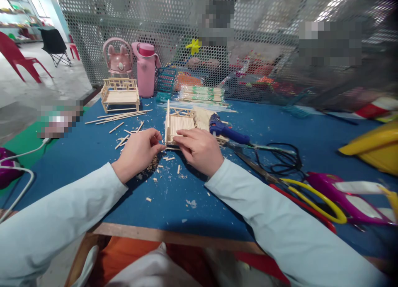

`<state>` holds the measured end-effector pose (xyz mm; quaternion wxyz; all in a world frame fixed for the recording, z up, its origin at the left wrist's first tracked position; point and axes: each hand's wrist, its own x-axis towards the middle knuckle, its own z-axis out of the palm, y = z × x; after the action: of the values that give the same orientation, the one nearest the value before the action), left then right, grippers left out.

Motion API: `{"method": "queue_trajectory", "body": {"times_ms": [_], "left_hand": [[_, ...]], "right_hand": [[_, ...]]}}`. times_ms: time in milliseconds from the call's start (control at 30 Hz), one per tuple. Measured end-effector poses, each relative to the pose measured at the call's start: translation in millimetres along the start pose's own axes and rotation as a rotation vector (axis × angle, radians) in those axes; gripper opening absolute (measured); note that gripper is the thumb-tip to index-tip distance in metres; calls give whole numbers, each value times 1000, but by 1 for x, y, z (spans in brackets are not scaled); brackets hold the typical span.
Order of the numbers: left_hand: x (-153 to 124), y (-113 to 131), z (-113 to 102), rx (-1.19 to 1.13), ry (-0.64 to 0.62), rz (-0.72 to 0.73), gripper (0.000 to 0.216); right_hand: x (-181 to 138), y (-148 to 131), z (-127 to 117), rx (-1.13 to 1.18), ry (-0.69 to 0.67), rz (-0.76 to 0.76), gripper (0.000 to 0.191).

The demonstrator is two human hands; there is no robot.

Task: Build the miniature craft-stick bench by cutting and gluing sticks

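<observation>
A half-built frame of thin wooden sticks stands on the blue table top in the middle. My left hand is closed in a pinch at the frame's lower left corner, on a small stick piece. My right hand lies over the frame's front edge with its fingers pressed on the sticks. Both arms wear pale blue sleeves. Loose sticks and small wood chips lie around the hands.
A blue glue gun with a black cord lies right of the frame. Yellow and red handled scissors sit at right. A finished stick bench, a pink bottle and a stick bundle stand by the perforated screen.
</observation>
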<state>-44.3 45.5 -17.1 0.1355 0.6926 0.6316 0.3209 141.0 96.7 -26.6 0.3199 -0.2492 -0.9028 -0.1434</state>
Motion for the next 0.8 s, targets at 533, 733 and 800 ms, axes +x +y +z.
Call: {"method": "queue_trajectory", "body": {"times_ms": [533, 733, 800], "left_hand": [[-4, 7, 9, 197, 105, 221, 16], [-2, 6, 9, 125, 129, 83, 20], [-1, 5, 10, 103, 110, 59, 22]], "right_hand": [[-2, 1, 0, 57, -5, 15, 24], [-3, 2, 2, 129, 38, 0, 23], [-3, 2, 2, 164, 69, 2, 22]]}}
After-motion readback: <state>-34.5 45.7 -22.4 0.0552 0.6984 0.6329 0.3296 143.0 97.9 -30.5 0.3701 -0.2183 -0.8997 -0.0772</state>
